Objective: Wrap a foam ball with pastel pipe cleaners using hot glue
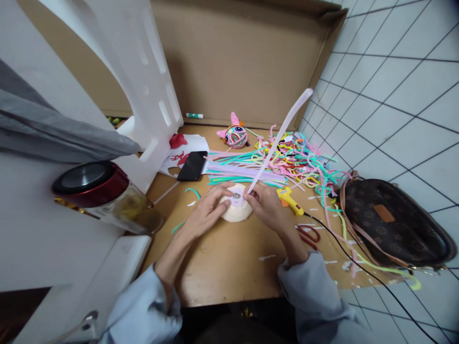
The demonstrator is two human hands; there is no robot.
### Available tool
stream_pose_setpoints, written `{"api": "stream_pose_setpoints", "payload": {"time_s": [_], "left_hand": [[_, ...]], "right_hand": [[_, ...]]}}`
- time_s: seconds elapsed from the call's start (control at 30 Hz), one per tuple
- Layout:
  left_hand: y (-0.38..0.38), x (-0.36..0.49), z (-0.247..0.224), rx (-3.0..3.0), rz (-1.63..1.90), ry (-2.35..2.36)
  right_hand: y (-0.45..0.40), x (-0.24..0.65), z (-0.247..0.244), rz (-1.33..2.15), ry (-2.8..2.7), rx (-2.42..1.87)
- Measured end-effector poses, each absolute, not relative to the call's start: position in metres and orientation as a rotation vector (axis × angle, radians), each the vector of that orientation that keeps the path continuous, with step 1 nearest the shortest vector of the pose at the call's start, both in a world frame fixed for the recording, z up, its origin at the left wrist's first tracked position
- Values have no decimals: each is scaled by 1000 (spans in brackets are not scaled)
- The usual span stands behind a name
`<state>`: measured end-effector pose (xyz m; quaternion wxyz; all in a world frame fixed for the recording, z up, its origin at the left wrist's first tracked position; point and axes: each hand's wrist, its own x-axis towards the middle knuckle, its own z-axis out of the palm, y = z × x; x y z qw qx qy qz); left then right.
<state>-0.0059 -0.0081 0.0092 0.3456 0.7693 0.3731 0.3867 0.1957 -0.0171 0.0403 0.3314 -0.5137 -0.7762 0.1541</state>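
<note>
A round cream-white disc [236, 213] with a pale lilac centre is held over the middle of the table. My left hand [209, 210] grips its left edge, fingers on top near the centre. My right hand [266, 204] is at the disc's right side, its fingers pinched on a long pale lilac fuzzy stem [278, 138]. The stem's lower end meets the disc, and its upper part rises up and to the right, bending slightly at the tip. Just behind the disc lie straight lilac and teal stems [233, 172].
A yellow glue gun [289, 200] with a black cord and red-handled scissors [309, 236] lie right. Tangled stems [304, 160], a brown bag [394, 222], a phone [193, 166], a decorated ball [236, 135] and a red-lidded bottle [103, 191] surround the workspace.
</note>
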Motion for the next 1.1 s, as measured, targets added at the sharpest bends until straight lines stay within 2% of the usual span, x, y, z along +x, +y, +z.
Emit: {"api": "stream_pose_setpoints", "payload": {"time_s": [1.1], "left_hand": [[-6, 2, 3, 1846, 1112, 1000]], "right_hand": [[-20, 189, 46, 368, -2101, -1396]]}}
